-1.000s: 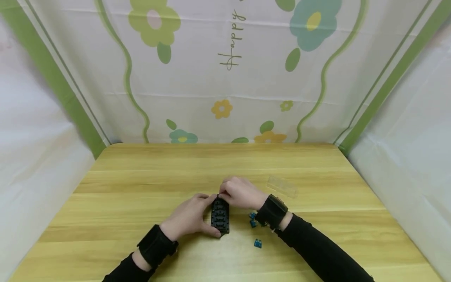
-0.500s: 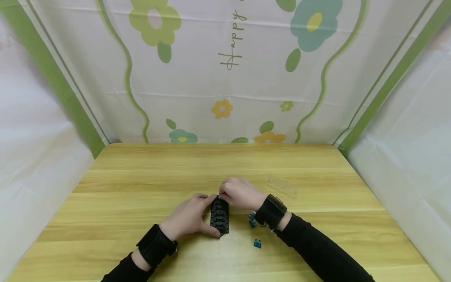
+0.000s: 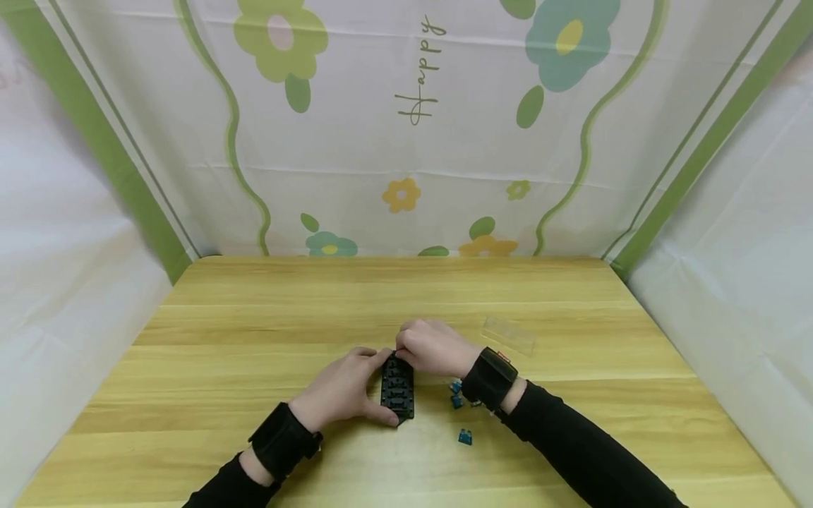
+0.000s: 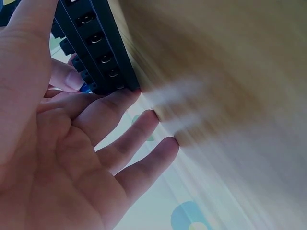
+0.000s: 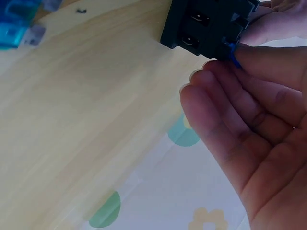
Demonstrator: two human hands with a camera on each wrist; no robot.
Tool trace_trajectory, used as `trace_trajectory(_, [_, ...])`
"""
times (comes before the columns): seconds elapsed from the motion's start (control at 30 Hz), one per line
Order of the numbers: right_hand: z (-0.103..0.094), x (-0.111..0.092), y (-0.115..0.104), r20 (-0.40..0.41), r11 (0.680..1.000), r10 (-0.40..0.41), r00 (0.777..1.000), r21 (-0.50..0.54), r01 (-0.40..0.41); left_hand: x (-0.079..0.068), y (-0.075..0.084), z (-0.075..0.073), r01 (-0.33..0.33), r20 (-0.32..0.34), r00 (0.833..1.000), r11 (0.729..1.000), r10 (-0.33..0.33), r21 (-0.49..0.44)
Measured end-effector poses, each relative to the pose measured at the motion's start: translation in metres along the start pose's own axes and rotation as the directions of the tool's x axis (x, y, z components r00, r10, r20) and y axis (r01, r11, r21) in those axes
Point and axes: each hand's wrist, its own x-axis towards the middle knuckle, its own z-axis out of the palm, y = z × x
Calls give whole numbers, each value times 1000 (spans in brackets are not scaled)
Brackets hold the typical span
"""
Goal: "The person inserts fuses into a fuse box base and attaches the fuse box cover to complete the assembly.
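Observation:
A black fuse box (image 3: 397,391) with a row of slots lies on the table in the head view. My left hand (image 3: 339,388) grips it from the left, thumb at its near end and fingers at its far end. At that far end, my right hand (image 3: 435,349) pinches a small blue blade fuse (image 5: 233,56) between thumb and index finger. The fuse sits against the box's end slot, mostly hidden by the fingertips; how deep it is in, I cannot tell. The left wrist view shows the box's side (image 4: 96,38) with its metal contacts.
Several loose blue fuses (image 3: 466,437) lie on the wooden table (image 3: 254,310) to the right, some partly under my right wrist. A clear plastic cover (image 3: 508,335) lies beyond my right wrist. A floral curtain (image 3: 356,141) stands behind the table.

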Motion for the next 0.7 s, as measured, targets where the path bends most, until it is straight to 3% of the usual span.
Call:
trace_trajectory(0.47, [0,0,1,-10,1000,-18,1000,5,18,0,0,1,-18,-10,1000,1000,18,-4])
trace_trajectory(0.7, [-1,3,-5,12,993,-40,999,-114,41,-2,1,0,-29,-15,999,1000,29,6])
